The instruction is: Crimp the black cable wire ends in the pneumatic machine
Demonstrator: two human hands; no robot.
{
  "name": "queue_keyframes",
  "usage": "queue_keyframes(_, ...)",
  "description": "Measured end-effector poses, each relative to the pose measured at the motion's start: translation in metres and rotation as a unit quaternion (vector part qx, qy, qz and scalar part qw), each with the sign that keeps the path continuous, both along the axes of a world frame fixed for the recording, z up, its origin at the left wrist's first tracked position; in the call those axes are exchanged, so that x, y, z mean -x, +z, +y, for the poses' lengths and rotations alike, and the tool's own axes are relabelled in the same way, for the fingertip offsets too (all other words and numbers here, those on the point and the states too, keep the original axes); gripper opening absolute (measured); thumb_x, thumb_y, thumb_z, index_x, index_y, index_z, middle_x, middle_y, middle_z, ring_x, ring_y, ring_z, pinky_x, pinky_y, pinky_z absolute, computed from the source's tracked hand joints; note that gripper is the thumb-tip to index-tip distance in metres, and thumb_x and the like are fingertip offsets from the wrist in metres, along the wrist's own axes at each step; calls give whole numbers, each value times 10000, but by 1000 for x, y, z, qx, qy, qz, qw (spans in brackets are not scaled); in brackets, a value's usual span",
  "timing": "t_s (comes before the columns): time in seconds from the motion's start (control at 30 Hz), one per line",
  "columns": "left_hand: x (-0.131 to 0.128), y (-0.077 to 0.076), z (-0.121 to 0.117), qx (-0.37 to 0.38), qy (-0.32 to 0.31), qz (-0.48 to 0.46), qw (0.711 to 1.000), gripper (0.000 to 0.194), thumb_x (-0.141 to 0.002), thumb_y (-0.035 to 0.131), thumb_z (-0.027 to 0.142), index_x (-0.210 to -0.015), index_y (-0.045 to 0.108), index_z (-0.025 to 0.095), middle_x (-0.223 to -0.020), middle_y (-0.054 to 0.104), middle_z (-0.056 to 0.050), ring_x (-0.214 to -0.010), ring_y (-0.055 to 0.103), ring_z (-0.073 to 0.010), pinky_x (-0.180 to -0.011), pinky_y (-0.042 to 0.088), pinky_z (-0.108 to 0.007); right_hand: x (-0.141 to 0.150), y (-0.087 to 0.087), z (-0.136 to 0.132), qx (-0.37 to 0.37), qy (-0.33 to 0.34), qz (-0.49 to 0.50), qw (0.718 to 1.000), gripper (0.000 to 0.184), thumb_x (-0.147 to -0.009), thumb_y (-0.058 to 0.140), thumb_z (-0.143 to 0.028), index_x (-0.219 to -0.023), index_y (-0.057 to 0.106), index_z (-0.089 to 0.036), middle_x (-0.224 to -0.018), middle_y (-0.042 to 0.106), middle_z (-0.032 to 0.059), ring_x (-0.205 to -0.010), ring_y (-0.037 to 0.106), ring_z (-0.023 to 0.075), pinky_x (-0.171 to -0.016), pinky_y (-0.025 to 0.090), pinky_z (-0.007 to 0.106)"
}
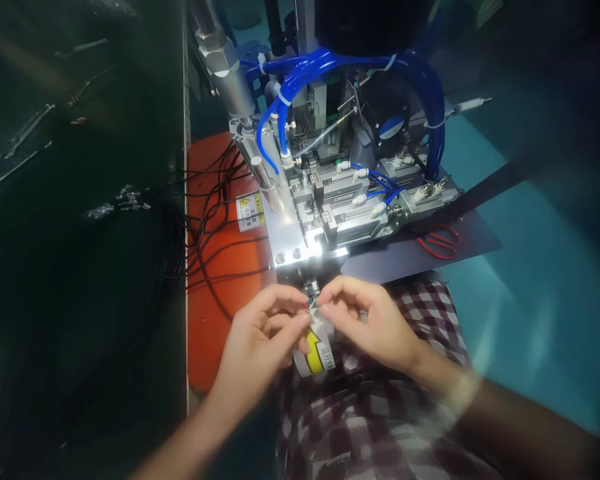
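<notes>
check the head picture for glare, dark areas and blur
Head view: strong glare on the metal plate just beyond the hands; head view: heavy shadow over the dark surface at picture left; head view: a hazy streak across the right forearm; head view: the red strand and green strand between left hand and right hand look small and soft.

The sole camera, worn on the head, looked forward and steeply down over checked cloth (360,427), near enough to take in both forearms (215,407) behind the fingers (290,333). These sat just below mid-view, with the pneumatic machine (365,230) beyond them and the dark bench (80,267) to their left.
</notes>
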State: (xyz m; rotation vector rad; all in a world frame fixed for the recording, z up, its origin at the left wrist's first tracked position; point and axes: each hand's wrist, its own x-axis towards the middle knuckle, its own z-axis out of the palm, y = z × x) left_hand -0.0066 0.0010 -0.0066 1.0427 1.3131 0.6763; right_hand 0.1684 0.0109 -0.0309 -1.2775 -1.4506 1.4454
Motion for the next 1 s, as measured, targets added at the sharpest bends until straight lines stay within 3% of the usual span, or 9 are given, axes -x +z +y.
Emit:
queue_keyframes(0.17, 3, 6, 2, -5, -6, 21, 1000, 285, -818, 652, 310, -1072, 592, 194, -726, 607, 7, -578, 605, -122, -477, 475, -197, 4, 2, -1, -54, -5, 1, 999, 86, -851, 576, -162, -771, 606, -153, -682, 556, -24, -544, 443, 74, -503, 359, 209)
queue_keyframes(0.33, 10, 15, 3, -14, -87, 66, 994, 141, -831, 620, 302, -819, 670, 170, -675, 614, -10, -604, 597, -141, -532, 499, -228, 3, 3, -3, -116, 6, -6, 993, 92, -870, 564, -169, -786, 600, -168, -740, 565, -10, -622, 487, 91, -556, 380, 219)
queue_keyframes(0.4, 9, 15, -1, -89, -56, 119, 987, 108, -820, 632, 269, -771, 662, 177, -714, 638, -18, -656, 613, -153, -565, 496, -231, 2, 2, -4, -61, -3, 9, 998, 76, -884, 553, -215, -842, 605, -178, -677, 531, -24, -566, 465, 95, -509, 365, 224)
queue_keyframes(0.5, 5, 11, -8, -234, -17, 228, 945, 71, -820, 628, 216, -760, 650, 185, -761, 631, -17, -678, 598, -139, -587, 464, -219, 1, 3, -6, 23, -9, 18, 1000, 111, -889, 543, -271, -907, 604, -180, -606, 479, -41, -504, 420, 99, -469, 343, 232)
queue_keyframes(0.6, 1, 7, -13, -287, -26, 277, 917, 66, -837, 603, 198, -783, 642, 190, -722, 584, -1, -612, 556, -117, -551, 424, -217, 2, 6, -8, 18, -1, 13, 1000, 100, -839, 613, -266, -866, 610, -170, -603, 488, -39, -521, 420, 98, -489, 346, 234)
queue_keyframes(0.7, -1, 4, -15, -287, -31, 274, 917, 66, -844, 591, 191, -794, 635, 198, -706, 551, 6, -587, 528, -113, -536, 401, -221, 8, 9, -9, 28, -5, 40, 999, 103, -803, 654, -259, -820, 617, -164, -607, 508, -37, -521, 421, 88, -479, 331, 223)
queue_keyframes(0.87, -2, 1, -17, -237, -10, 224, 945, 78, -851, 586, 215, -777, 607, 209, -717, 523, 7, -576, 482, -112, -516, 382, -225, 12, 10, -8, 110, -23, 104, 988, 153, -784, 659, -301, -777, 613, -156, -602, 515, -29, -494, 415, 82, -442, 325, 209)
queue_keyframes(1.0, -1, -1, -19, -211, -6, 202, 956, 83, -859, 582, 232, -779, 590, 214, -736, 516, 8, -588, 479, -111, -517, 391, -221, 9, 12, -6, 125, -22, 115, 985, 167, -746, 694, -302, -770, 625, -152, -589, 511, -34, -469, 400, 71, -421, 307, 200)
